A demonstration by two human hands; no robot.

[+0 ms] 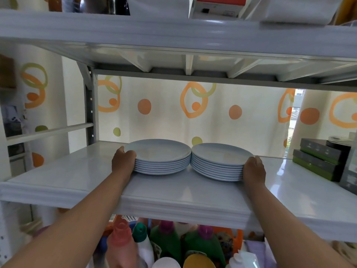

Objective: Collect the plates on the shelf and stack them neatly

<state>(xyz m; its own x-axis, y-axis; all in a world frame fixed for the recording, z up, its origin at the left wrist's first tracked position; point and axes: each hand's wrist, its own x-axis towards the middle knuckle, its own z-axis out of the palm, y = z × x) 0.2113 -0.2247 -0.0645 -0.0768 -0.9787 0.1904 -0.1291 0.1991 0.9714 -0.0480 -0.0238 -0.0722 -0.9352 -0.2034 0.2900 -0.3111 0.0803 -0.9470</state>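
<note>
Two stacks of several white plates each stand side by side on the white shelf [81, 176], their rims touching in the middle. My left hand [122, 161] grips the left edge of the left stack [160, 153], thumb over the top rim. My right hand [254, 169] presses against the right edge of the right stack [218, 157], fingers wrapped around the side of the pile. Both stacks rest flat on the shelf.
Dark and green boxes [318, 158] are piled at the shelf's right end. A shelf [173, 35] hangs low overhead. Below, several bottles [166, 240] with coloured caps stand. A curtain with orange and green rings hangs behind.
</note>
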